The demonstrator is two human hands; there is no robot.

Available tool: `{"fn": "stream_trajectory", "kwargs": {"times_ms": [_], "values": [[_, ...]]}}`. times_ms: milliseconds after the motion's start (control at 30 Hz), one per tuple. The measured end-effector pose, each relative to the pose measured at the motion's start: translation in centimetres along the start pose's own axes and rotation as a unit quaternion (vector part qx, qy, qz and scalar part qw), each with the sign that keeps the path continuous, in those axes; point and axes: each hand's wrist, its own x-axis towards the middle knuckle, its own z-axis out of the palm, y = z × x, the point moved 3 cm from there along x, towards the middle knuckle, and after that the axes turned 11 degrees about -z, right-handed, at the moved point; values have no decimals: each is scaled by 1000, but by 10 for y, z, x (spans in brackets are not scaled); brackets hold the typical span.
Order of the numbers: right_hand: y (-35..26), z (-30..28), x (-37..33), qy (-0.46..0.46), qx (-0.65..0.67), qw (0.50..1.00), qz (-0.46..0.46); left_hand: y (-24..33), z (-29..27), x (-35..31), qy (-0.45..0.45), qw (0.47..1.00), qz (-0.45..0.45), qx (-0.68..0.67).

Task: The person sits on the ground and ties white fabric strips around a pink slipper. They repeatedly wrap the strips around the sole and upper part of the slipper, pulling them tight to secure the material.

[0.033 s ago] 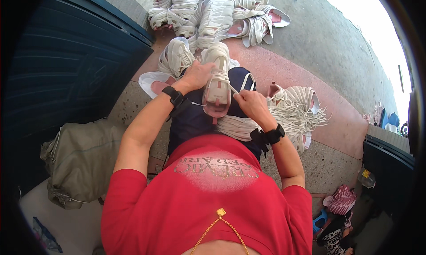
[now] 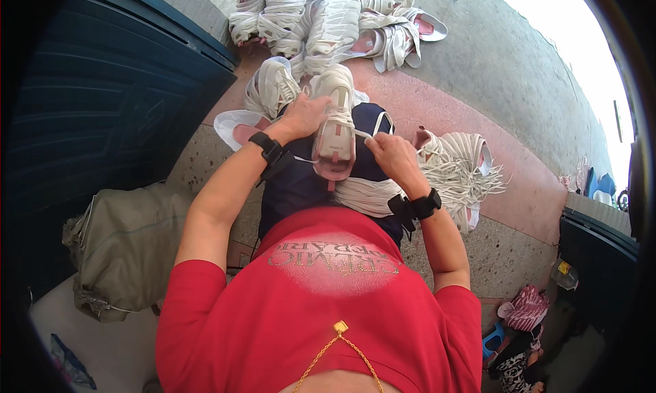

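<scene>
A cream shoe upper [image 2: 334,147] with pink lining and a pale tongue lies lengthwise over my dark-trousered lap, its toe pointing away. My left hand [image 2: 305,117] grips its left side beside the lacing, the fingertips partly hidden against it. Off to the right, my right hand [image 2: 394,158] pinches a white shoelace [image 2: 363,134], which runs taut from the upper. A loose loop of lace stands above that hand. Across my right thigh rests a bundle of white laces [image 2: 369,195].
Another laced upper [image 2: 271,92] sits just beyond my left hand. Stacked uppers [image 2: 335,24] lie farther ahead on the floor. To the right is a pile of uppers with many loose laces [image 2: 454,171]. A dark blue door [image 2: 102,85] and a khaki sack [image 2: 130,242] stand at left.
My right hand has shifted slightly right and up with the lace, drawing it out a little. The left hand and the upper stay in place.
</scene>
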Motion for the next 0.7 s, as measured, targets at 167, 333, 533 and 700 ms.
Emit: {"fn": "stream_trajectory", "kwargs": {"times_ms": [167,333,533,700], "values": [[-16,12,28,99,21,992,-71,3,-8,3,-1,996,58,-70],[-31,75,56,17,-54,997,-59,-6,-9,1,-14,984,31,-174],[-33,94,62,14,-135,983,-125,-15,-9,-4,-13,981,-21,-191],[-41,88,60,-22,-103,988,-114,-6,-5,-5,-14,989,-15,-150]]}}
